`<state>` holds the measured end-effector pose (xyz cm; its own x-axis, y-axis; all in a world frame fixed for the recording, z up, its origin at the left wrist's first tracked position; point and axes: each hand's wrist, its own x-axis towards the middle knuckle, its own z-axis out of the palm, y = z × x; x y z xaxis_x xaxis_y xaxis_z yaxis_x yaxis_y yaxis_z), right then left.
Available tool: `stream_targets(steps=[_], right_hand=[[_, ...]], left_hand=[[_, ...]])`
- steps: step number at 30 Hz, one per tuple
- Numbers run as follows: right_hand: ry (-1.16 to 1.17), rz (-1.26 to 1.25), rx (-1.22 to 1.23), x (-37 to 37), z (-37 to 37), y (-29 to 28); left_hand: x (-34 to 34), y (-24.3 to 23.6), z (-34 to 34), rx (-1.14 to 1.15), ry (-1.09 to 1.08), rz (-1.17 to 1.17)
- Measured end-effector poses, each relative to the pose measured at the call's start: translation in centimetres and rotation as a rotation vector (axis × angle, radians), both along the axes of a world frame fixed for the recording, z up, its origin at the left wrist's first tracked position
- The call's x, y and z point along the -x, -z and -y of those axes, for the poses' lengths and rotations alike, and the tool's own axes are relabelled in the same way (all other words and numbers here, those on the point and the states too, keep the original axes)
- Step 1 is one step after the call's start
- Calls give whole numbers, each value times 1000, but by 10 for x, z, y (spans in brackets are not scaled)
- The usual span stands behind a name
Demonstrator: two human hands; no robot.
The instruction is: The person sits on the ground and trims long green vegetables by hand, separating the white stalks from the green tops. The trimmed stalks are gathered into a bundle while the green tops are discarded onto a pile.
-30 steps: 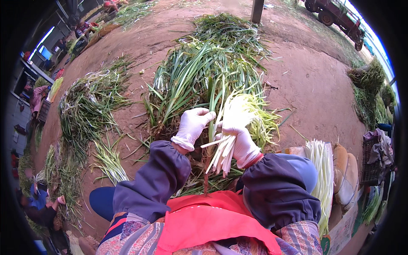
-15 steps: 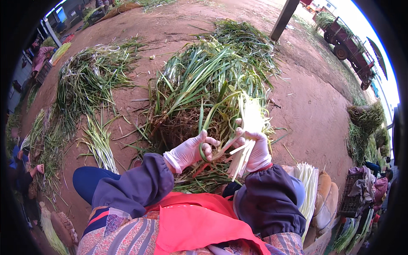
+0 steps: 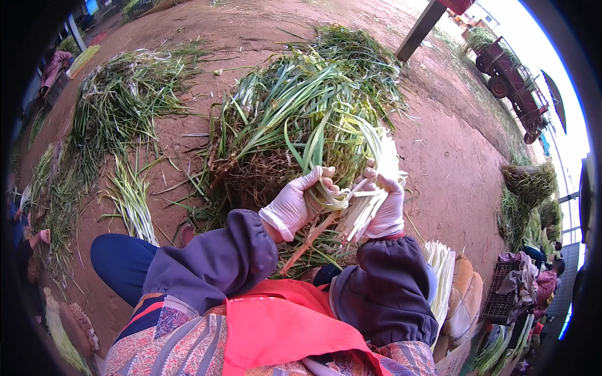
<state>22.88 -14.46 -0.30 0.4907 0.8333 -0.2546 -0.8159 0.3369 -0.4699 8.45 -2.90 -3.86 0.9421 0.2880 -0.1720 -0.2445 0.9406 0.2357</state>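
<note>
My right hand, in a thin pale glove, is closed round a bundle of whitish peeled stems, their cut-looking lower ends pointing down toward my lap. Close beside it, my gloved left hand is curled round green and pale leaves of a leafy stalk. A reddish-brown stalk end slants down below the hands; its join with the leaves is hidden. Just beyond lies a large heap of long green leafy stalks, with tangled brown roots at its near side.
More leafy stalks lie heaped at the left, with a smaller pale-stemmed bunch nearer me. Whitish stems are stacked by my right side. A dark post and a loaded red cart stand farther off.
My left hand has moved up and right, closer to my right hand, and its fingers have curled round more leaves. The reddish-brown stalk end now shows longer below.
</note>
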Motion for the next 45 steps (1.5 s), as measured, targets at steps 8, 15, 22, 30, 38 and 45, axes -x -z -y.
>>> stream_targets(steps=[8, 15, 22, 30, 38, 45], right_hand=[[48, 61, 92, -2, -12, -3], [276, 192, 62, -53, 9, -19], [194, 117, 13, -48, 12, -22], [125, -36, 35, -26, -12, -11], [103, -110, -29, -15, -17, -9], [189, -39, 4, -36, -1, -13]], left_hand=[[86, 20, -12, -237, -78, -127], [179, 50, -33, -939, 370, -648], [128, 14, -70, -1935, 343, -746], [-3, -44, -11, -2443, -624, -320], [12, -30, -27, -1191, -512, -222], [137, -35, -127, -926, -161, -539]])
